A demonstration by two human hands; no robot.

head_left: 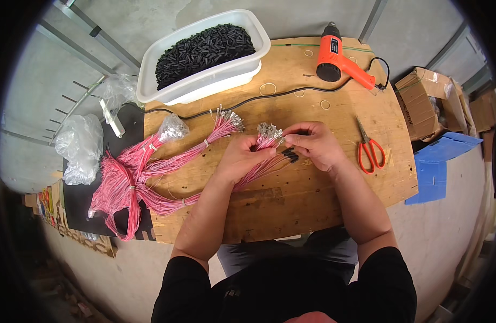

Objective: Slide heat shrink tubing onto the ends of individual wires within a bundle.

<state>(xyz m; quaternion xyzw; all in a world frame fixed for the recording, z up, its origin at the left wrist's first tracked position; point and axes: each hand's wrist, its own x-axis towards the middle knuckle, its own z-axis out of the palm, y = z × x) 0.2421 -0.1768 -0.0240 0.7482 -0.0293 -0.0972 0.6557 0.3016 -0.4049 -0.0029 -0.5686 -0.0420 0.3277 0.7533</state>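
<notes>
My left hand (244, 156) is closed round a bundle of pink wires (265, 141), gripping it just below its silvery metal ends (269, 131). Thumb and forefinger of my right hand (311, 144) are pinched together at the right side of those ends. Whatever sits between these fingertips is too small to make out. Below the two hands, several wires of the bundle carry short black sleeves (291, 156). Another pink wire bundle (205, 143), tied with a light band, lies to the left with its metal ends fanned out.
A white tub (205, 82) full of black sleeves stands at the back left. An orange heat gun (334, 59) lies at the back right, its black cable (242, 102) crossing the table. Red-handled scissors (369, 153) rest right of my right hand. More pink wires (116, 185) cover the left side.
</notes>
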